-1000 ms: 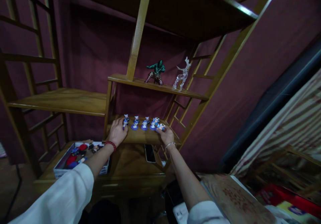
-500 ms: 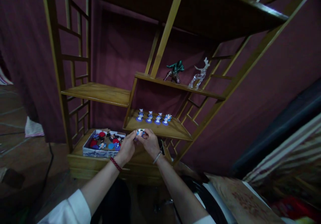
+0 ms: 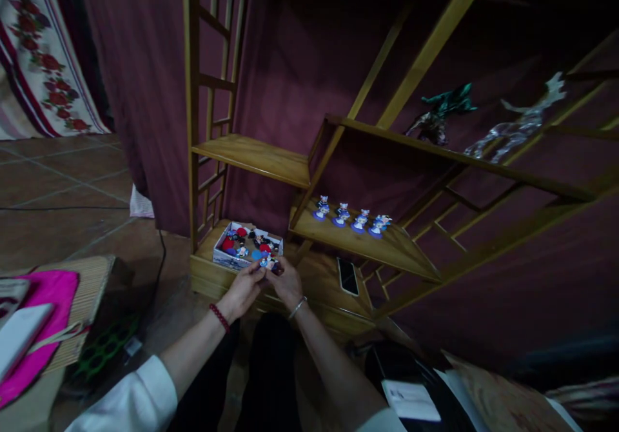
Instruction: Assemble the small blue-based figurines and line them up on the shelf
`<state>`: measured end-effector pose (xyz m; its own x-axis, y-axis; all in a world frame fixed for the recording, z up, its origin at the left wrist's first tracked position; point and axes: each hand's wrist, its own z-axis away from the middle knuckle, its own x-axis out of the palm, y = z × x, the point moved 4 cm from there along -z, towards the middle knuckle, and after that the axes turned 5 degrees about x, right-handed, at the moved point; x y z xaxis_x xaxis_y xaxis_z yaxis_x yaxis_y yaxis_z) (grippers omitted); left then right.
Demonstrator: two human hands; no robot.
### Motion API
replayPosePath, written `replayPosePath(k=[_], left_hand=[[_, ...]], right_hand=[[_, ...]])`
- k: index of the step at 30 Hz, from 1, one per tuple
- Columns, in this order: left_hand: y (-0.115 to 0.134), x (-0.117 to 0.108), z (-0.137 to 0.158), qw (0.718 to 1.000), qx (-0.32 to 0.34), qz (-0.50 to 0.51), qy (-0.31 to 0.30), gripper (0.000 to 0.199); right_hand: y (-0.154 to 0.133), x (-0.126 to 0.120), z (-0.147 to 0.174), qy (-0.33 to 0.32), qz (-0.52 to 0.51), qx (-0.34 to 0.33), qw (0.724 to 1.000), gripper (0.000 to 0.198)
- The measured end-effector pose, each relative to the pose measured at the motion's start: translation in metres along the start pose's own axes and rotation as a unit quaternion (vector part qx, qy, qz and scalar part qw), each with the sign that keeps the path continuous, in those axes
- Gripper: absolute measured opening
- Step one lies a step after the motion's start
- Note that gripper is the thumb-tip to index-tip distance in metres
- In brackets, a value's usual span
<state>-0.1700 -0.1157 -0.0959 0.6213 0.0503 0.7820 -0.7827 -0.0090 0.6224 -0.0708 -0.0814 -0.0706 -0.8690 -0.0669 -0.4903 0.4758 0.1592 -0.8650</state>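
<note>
A small blue-and-white figurine (image 3: 267,262) is pinched between the fingertips of both hands, in front of the box's right end. My left hand (image 3: 245,288) grips it from the left, with a red bead bracelet on the wrist. My right hand (image 3: 286,284) holds it from the right and wears a silver bangle. Just behind, an open box (image 3: 232,262) contains several small figures and red and blue round pieces. Several similar figurines (image 3: 358,220) on purple bases stand in rows on the wooden shelf (image 3: 401,250) to the right.
A phone (image 3: 347,276) lies on the cabinet's lower board. On a higher shelf stand a green-and-bronze figure (image 3: 442,115) and a clear deer ornament (image 3: 520,126). At left, a low table (image 3: 89,290) carries a pink cloth (image 3: 53,329). A black cable (image 3: 159,264) crosses the floor.
The view has swung left and down, bringing the pink cloth and the whole phone into sight. Both hands still hold the figurine, now appearing nearer the box.
</note>
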Motion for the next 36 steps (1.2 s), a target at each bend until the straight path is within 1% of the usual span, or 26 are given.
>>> replayPosePath(k=[2,5,7,9,11,12,13,14,16,17,18,21,23,27,29,32,36], left_hand=[[0.003,-0.011,-0.004,1.0,-0.01,-0.02,0.002,0.022],[0.003,-0.025,-0.012,0.998,-0.034,-0.047,0.008,0.019],[0.002,-0.031,-0.019,0.996,-0.048,-0.07,-0.001,0.019],[0.0,-0.036,-0.031,0.992,-0.055,-0.116,-0.007,0.022],[0.001,-0.042,-0.046,0.979,-0.048,-0.198,0.011,0.028],[0.002,-0.046,-0.055,0.965,-0.04,-0.256,0.029,0.031],[0.004,-0.05,-0.064,0.942,-0.03,-0.329,0.048,0.034],[0.006,-0.054,-0.074,0.908,-0.021,-0.413,0.065,0.037],[0.01,-0.06,-0.094,0.823,-0.009,-0.562,0.081,0.039],[0.011,-0.063,-0.103,0.791,-0.007,-0.606,0.083,0.038],[0.011,-0.066,-0.112,0.769,-0.008,-0.634,0.08,0.037],[0.007,-0.076,-0.137,0.735,-0.015,-0.675,0.067,0.033],[0.003,-0.083,-0.152,0.708,-0.017,-0.703,0.06,0.033],[-0.006,-0.094,-0.179,0.661,-0.026,-0.749,0.038,0.041],[-0.011,-0.097,-0.19,0.642,-0.032,-0.766,0.025,0.044],[-0.018,-0.101,-0.204,0.614,-0.045,-0.788,0.015,0.041],[-0.024,-0.104,-0.214,0.59,-0.051,-0.806,0.01,0.042]], right_hand=[[0.008,0.011,-0.005,0.0,0.009,0.012,1.0,0.024],[0.023,0.022,-0.014,0.002,0.002,0.039,0.999,0.025],[0.034,0.027,-0.022,0.007,-0.015,0.051,0.999,0.026],[0.043,0.03,-0.03,0.018,-0.039,0.055,0.998,0.03],[0.052,0.033,-0.039,0.039,-0.061,0.056,0.996,0.033],[0.056,0.034,-0.043,0.05,-0.069,0.059,0.995,0.034],[0.06,0.035,-0.047,0.06,-0.071,0.064,0.994,0.035],[0.064,0.035,-0.051,0.071,-0.068,0.069,0.993,0.035],[0.072,0.035,-0.056,0.094,-0.045,0.077,0.992,0.035],[0.076,0.035,-0.058,0.105,-0.028,0.079,0.991,0.035],[0.08,0.035,-0.059,0.115,-0.01,0.081,0.99,0.035],[0.091,0.036,-0.06,0.129,0.041,0.086,0.987,0.034],[0.097,0.037,-0.06,0.13,0.052,0.087,0.986,0.034],[0.099,0.037,-0.066,0.128,0.057,0.091,0.986,0.036],[0.099,0.038,-0.069,0.126,0.072,0.1,0.984,0.036],[0.098,0.042,-0.072,0.117,0.082,0.103,0.984,0.037],[0.098,0.048,-0.074,0.113,0.072,0.105,0.986,0.036]])
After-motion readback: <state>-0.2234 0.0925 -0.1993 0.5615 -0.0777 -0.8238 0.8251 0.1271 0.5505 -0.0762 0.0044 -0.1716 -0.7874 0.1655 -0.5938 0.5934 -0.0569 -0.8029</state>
